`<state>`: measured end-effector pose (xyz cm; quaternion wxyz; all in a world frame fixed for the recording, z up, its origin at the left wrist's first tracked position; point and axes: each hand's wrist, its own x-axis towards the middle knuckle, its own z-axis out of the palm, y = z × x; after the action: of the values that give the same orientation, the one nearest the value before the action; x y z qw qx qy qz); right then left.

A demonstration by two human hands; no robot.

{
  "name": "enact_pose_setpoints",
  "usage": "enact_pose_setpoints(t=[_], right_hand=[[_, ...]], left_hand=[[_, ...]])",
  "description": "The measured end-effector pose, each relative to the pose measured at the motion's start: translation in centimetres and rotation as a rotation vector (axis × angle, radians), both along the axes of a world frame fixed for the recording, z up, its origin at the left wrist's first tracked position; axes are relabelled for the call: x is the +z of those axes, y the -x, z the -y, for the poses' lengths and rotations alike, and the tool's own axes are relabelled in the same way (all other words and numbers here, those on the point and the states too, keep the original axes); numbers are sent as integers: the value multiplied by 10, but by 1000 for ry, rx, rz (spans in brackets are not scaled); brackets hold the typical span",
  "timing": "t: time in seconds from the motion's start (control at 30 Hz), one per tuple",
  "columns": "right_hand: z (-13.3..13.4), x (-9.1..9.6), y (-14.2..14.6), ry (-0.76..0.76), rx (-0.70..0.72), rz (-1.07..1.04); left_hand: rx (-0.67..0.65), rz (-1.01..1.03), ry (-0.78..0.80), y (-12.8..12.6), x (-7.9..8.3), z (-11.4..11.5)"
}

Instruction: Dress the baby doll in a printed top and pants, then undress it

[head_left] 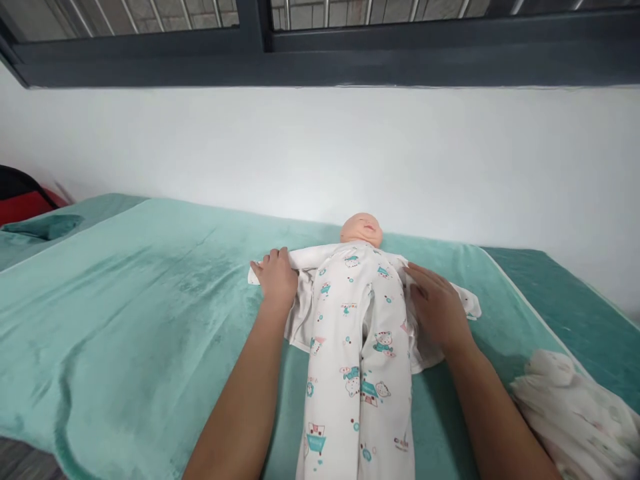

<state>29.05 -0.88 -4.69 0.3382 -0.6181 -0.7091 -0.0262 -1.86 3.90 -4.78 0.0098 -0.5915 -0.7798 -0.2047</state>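
Note:
A baby doll (361, 228) lies on its back, with only its head showing above the clothes. Over its body lies a white printed baby garment with two long legs (340, 360), bearing small bears and carts. Beneath that, a white baby shirt (301, 313) is spread with its sleeves out to both sides. My left hand (277, 277) has its fingers curled over the left sleeve near the cuff. On the right, my right hand (436, 303) rests on the other sleeve by the doll's shoulder, fingers stretched out. The doll's arms and legs are hidden.
A green plush blanket (140, 320) covers the bed. Crumpled white printed cloth (575, 407) lies at the lower right. A white wall (225, 147) and a dark window frame (320, 60) stand behind. A red and black item (23, 197) is at the far left.

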Motion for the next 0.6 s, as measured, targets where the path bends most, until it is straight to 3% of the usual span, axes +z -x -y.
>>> enact_pose_setpoints(t=[0.13, 0.23, 0.3, 0.37, 0.47, 0.6], right_hand=[[-4, -1, 12, 13, -82, 64], [-5, 2, 17, 42, -117, 71], [-4, 2, 13, 58, -131, 37], [-4, 1, 6, 60, -129, -24], [-7, 0, -2, 26, -141, -121], [-12, -3, -8, 24, -231, -151]], left_hand=[[-177, -6, -160, -10, 12, 11], [-470, 159, -335, -27, 32, 22], [-657, 318, -347, -46, 50, 28], [-813, 344, -224, -72, 68, 30], [-1005, 4, 28, -118, 90, 23], [-1035, -364, 298, -173, 98, 3]])
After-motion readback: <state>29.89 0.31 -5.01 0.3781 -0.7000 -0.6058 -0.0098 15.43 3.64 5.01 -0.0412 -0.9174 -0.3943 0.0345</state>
